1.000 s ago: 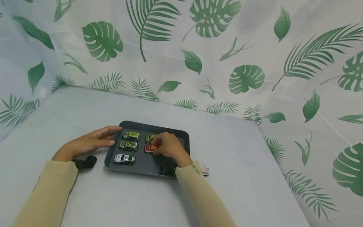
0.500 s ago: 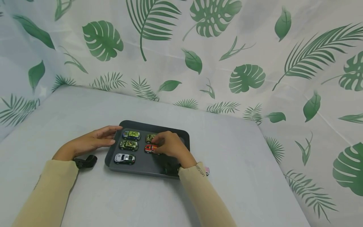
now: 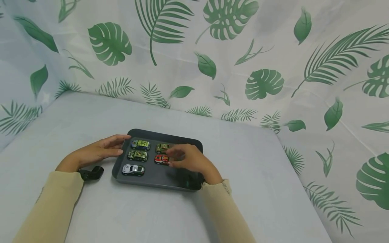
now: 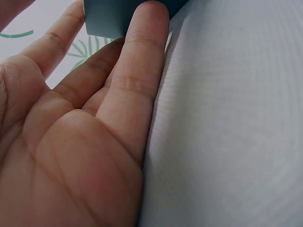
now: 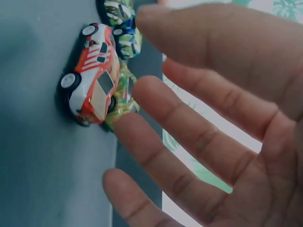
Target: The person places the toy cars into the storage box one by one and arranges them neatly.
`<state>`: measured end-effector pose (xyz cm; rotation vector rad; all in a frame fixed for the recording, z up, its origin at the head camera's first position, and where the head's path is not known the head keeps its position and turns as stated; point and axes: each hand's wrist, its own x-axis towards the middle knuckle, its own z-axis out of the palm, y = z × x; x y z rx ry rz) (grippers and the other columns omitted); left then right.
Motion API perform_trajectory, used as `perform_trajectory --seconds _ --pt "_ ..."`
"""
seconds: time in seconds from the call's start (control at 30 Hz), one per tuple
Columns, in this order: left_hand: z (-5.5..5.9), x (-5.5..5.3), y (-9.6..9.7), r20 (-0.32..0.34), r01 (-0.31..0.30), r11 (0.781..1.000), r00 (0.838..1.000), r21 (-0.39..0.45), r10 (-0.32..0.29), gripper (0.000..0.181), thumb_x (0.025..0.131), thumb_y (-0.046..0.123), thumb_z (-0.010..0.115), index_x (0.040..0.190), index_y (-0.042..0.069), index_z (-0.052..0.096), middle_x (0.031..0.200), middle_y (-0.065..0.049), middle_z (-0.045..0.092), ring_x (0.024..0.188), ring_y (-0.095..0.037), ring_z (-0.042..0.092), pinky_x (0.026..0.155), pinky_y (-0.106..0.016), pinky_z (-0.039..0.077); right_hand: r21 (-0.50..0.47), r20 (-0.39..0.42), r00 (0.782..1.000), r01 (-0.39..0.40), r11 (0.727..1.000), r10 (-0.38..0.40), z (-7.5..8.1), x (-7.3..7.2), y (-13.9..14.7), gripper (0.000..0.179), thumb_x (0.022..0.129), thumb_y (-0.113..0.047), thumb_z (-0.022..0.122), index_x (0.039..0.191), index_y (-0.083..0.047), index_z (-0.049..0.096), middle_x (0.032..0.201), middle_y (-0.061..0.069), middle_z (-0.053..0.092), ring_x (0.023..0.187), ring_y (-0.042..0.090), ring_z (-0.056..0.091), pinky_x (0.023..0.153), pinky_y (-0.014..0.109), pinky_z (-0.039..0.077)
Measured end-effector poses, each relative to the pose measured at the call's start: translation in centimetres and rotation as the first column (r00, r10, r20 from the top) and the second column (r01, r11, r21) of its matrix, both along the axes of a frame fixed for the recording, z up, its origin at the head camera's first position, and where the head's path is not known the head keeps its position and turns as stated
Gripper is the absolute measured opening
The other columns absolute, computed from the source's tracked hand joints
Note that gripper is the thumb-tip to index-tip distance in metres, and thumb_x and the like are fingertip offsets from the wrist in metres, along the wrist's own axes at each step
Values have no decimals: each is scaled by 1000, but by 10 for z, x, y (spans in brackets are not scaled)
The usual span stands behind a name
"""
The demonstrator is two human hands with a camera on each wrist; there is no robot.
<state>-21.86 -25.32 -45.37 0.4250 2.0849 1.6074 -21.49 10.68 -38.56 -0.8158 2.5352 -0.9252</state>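
Observation:
My right hand [image 3: 192, 159] hovers over the dark grey tray [image 3: 152, 185] with thumb and fingers spread, holding nothing. Beside its fingertips a red-and-white toy car [image 5: 97, 71] stands on the tray floor. Just behind that sits a green camouflage toy car [image 3: 162, 147]. Down the tray's left side runs a column of three cars: a blue-and-yellow-green one [image 3: 140, 145], a camouflage one [image 3: 137, 156] and a white one [image 3: 133, 170]. My left hand [image 3: 94, 152] rests on the table at the tray's left wall, extended fingers against it.
A white cloth covers the table [image 3: 106, 209]. Behind it hangs a leaf-printed curtain [image 3: 228, 60]. A black wrist device [image 3: 92, 173] sits by my left cuff. The right sleeve [image 3: 225, 209] crosses the table at the tray's front right corner.
My right hand has let go of the red-and-white car and drawn back to the right, fingers opening. The pink-and-white car right of the tray is now hidden behind the sleeve. The left hand is unmoved.

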Motion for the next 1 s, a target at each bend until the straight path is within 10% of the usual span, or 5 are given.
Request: perform_trajectory --seconds 0.5,1.0 --pt "-1 1 0 -4 9 1000 1000 2 -9 72 110 24 63 171 7 28 176 -29 19 160 -57 18 123 -75 23 -187 151 986 -44 981 73 -8 10 26 42 95 -2 81 135 4 70 128 20 74 120 32 70 100 34 59" --pt "0 1 0 -29 1 1000 1000 -11 -1 73 110 24 64 170 6 28 174 -31 20 158 -58 21 122 -76 25 -309 112 993 14 951 22 -16 20 54 38 96 3 77 133 8 70 127 22 74 114 41 70 93 34 60"
